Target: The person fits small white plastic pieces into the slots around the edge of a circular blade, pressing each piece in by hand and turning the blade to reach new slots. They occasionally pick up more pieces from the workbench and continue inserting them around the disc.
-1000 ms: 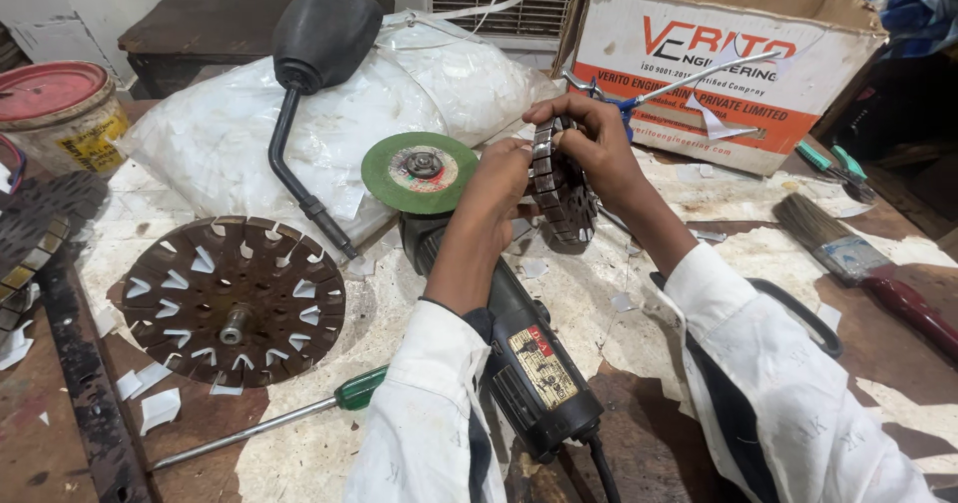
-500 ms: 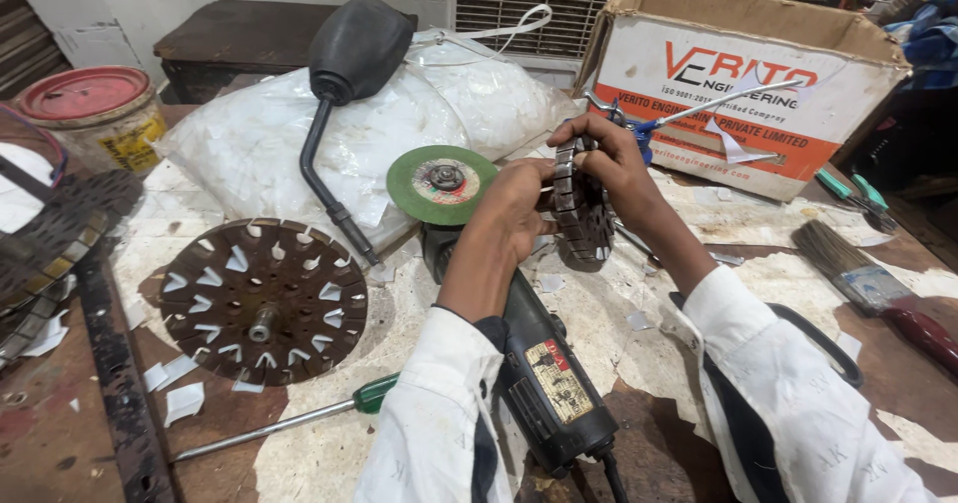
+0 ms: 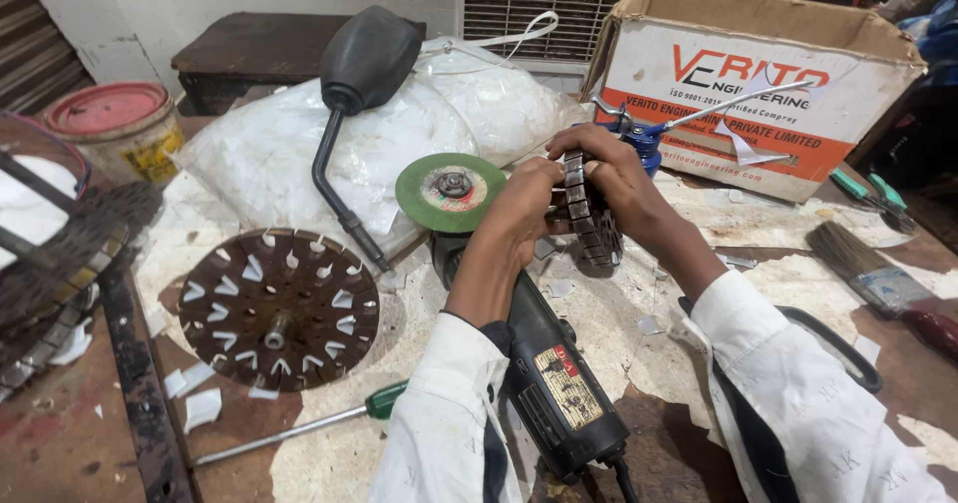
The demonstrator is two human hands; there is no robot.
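The angle grinder (image 3: pixel 544 363) lies nearest, a dark body with a label plate, running from the bottom edge up the middle of the workbench (image 3: pixel 639 323); its green grinding disc (image 3: pixel 451 192) sits at the far end. Left of the grinder's body, a green-handled screwdriver (image 3: pixel 299 425) lies on the bench, and beyond that a rusty round slotted plate (image 3: pixel 279 308) lies flat.

Just right of the green disc, both hands are closed around a dark segmented metal ring (image 3: pixel 589 219), held on edge above the bench. The left hand (image 3: pixel 519 214) crosses over the grinder's neck and pinches the ring's left side, fingers curled tight. The right hand (image 3: pixel 611 179) wraps over the top and right side of the ring, fingers bent down across its blocks. Both grips are firm, with no gap showing between fingers and metal.

Well right of the grinder, a paintbrush (image 3: pixel 870 275) lies near the bench's edge. Behind the green disc, a black rubber bulb blower (image 3: pixel 361 69) with a bent stem rests on a white plastic bag (image 3: pixel 269 154). Behind the hands, a blue oil can (image 3: pixel 639 139) with a long thin spout stands before a cardboard box (image 3: pixel 758 84). Far left of the grinder, a red-lidded tub (image 3: pixel 115 129) stands.
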